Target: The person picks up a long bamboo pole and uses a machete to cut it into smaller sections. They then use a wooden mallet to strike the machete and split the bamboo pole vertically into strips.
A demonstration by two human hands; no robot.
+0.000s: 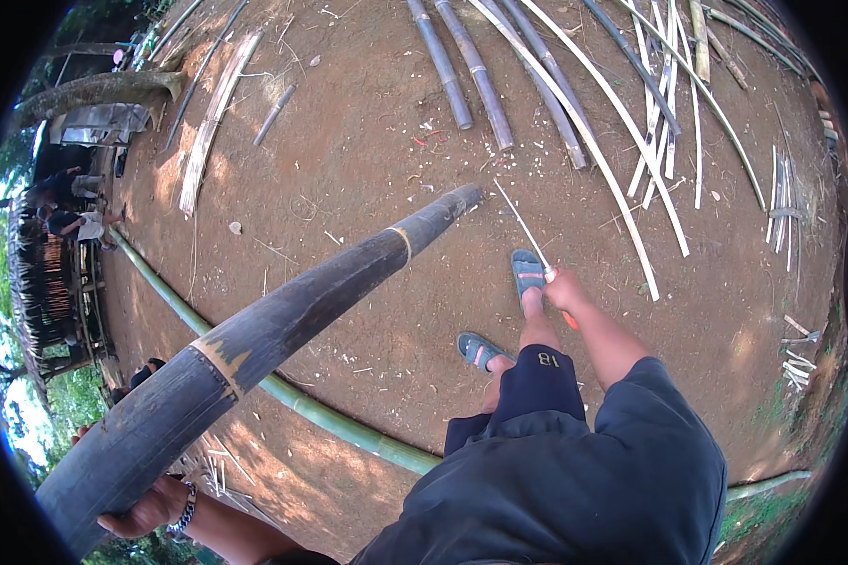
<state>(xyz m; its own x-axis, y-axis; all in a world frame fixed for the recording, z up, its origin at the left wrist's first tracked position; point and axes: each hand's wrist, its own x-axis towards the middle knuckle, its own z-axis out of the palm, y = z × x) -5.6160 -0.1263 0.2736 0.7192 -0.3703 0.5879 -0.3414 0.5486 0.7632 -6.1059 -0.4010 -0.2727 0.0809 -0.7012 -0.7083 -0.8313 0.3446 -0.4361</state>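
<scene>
Gripping a fat dark bamboo pole (311, 297) near its thick end, the left hand (151, 507) curls round it; the right hand (565, 290)'s wrapped on a long thin blade (520, 218)'s handle. From here, pole slants over a green one (349, 430), pale strips (620, 201) further out.

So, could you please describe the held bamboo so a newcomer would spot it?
Over the brown ground, find the left hand at lower left. The thick bamboo it grips is dark, unlike the green pole beneath, and raised, unlike other dark poles.
</scene>
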